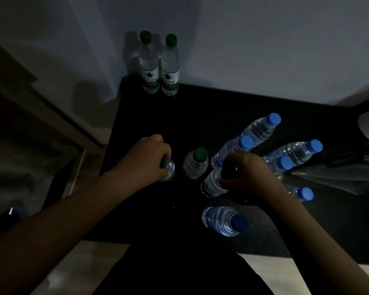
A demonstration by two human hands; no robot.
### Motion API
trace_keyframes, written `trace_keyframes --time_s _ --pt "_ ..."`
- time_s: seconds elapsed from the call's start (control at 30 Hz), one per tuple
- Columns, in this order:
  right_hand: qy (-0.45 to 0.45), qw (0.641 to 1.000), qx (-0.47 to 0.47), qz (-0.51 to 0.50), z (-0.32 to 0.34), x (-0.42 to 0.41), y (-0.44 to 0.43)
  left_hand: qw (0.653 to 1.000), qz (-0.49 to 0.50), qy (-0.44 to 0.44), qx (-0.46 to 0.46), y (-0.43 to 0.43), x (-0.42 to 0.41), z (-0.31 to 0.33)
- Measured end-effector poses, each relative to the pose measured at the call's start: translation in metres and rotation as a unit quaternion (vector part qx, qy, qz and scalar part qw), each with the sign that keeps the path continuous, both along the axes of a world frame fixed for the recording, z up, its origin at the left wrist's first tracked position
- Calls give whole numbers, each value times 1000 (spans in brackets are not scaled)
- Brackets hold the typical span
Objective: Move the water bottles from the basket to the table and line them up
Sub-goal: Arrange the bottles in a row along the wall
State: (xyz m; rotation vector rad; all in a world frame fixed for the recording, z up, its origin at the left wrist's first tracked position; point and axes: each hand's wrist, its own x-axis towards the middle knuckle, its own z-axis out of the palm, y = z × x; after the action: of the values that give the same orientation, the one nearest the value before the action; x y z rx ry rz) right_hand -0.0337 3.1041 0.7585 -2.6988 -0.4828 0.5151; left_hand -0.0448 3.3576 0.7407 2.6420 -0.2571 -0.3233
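Eleven bottles stand on the black counter (200, 116), all upright.

Four show green caps. The rear left bottle (149, 67) and rear right bottle (170, 69) stand side by side, nearly touching, at the counter's back edge against the wall, well apart from the rest. The middle green bottle (195, 163) stands alone between the two hands. The left hand (147, 154) is curled down over the top of the fourth green bottle (168, 170) and grips it at the cap, with only a sliver of green showing under the fingers.

The right hand (245, 173) grips the neck of the fifth bottle (212, 185). Its fingers cover the cap, so the cap's colour cannot be told. This bottle sits just right of the middle green bottle.

Six bottles have blue caps. Four cluster beyond the right hand: the far blue bottle (261, 127), the inner blue bottle (230, 149), the outer blue bottle (296, 151) and the mid blue bottle (284, 162). The hidden blue bottle (305, 193) shows little but its cap past the right forearm. The near blue bottle (222, 222) stands closest to the person, by the counter's front edge, under the right forearm.

At the right edge lies a dim grey shape (337, 171), too dark to make out.
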Motion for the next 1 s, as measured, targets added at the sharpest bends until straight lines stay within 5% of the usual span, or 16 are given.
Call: trace_keyframes --time_s 0.73,1.0 --pt "-99 990 70 -76 147 28 7 999 -15 9 -41 20 15 29" --pt "-174 980 83 -42 183 53 20 991 5 -101 -90 29 40 91"
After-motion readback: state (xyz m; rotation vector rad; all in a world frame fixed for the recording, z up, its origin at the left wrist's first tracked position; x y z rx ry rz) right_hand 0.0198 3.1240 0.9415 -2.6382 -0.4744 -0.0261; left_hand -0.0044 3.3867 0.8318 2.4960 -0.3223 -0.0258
